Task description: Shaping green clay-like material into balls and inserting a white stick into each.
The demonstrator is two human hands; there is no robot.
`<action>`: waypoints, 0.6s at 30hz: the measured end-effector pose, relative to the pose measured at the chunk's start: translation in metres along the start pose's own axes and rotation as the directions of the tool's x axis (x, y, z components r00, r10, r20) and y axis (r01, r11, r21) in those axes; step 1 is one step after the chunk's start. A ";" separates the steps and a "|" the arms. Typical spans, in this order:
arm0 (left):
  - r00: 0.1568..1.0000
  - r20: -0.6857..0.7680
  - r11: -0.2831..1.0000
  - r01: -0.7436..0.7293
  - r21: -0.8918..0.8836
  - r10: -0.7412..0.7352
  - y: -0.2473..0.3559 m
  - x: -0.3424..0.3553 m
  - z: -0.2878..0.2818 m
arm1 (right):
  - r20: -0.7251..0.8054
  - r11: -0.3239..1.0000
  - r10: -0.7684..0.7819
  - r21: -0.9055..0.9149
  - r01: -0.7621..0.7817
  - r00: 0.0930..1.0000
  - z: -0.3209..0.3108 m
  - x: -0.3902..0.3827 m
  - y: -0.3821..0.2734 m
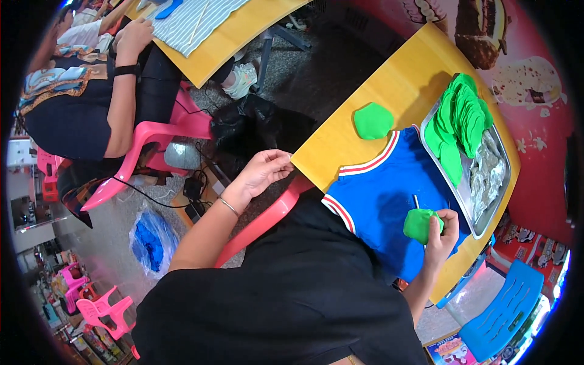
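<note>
My right hand pinches a small green fabric piece, over a blue garment with red and white striped trim. A slim pen-like rod shows above and below the green piece, partly hidden behind it. My left hand is at the table's left corner, thumb and fingertips pressed together. Whatever they pinch, if anything, is too small to make out. Another green piece lies flat on the wooden table. Beyond the garment, a metal tray carries a stack of green pieces.
Crumpled clear plastic lies in the tray's near end. A seated person works at another table on the left. A pink chair, black bags and a bag of blue cloth are left of me; a blue chair stands right.
</note>
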State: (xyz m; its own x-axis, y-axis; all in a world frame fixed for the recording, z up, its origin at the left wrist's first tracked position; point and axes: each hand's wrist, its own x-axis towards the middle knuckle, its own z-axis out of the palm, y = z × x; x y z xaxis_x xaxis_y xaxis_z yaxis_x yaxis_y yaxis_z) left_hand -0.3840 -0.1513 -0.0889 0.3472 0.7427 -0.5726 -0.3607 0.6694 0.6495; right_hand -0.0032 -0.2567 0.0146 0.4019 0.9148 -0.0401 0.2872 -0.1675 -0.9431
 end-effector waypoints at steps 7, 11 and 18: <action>0.995 0.100 0.945 0.054 -0.324 -0.023 -0.020 0.006 -0.005 | 0.009 1.000 -0.020 0.008 0.020 1.000 0.004 0.000 -0.001; 0.992 0.127 0.943 0.025 -0.333 0.019 -0.022 0.008 -0.004 | 0.019 0.996 -0.070 -0.058 0.071 0.997 0.006 -0.001 0.000; 0.996 0.088 0.929 0.013 -0.371 0.021 -0.029 0.008 -0.005 | 0.007 0.992 -0.065 -0.103 0.066 0.998 0.003 -0.005 0.004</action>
State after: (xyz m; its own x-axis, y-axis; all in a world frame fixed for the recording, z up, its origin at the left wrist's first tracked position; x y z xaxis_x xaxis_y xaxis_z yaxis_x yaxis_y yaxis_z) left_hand -0.3753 -0.1647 -0.1142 0.4141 0.7521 -0.5127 -0.6516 0.6382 0.4100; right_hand -0.0071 -0.2606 0.0104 0.3758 0.9265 0.0189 0.4013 -0.1443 -0.9045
